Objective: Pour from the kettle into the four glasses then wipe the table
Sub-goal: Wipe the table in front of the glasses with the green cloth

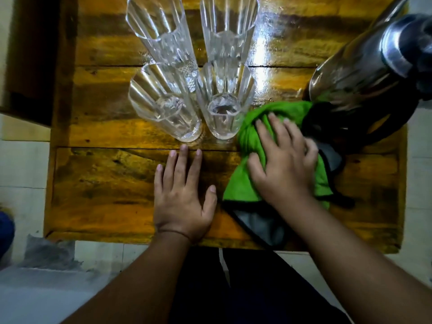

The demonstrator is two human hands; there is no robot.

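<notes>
Right hand [284,160] presses flat, fingers spread, on green cloth [252,146], which lies between the 4 glasses [222,108] and kettle [364,73] on the wooden table [105,183]. Left hand [183,195] rests flat on the wood, fingers straight, holding nothing. Risk: the cloth touches the nearest glass, so a leftward wipe could tip it; a rightward one bumps the kettle.

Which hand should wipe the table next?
Right. The right hand already presses on the green cloth beside the kettle; the left hand lies flat on bare table.
</notes>
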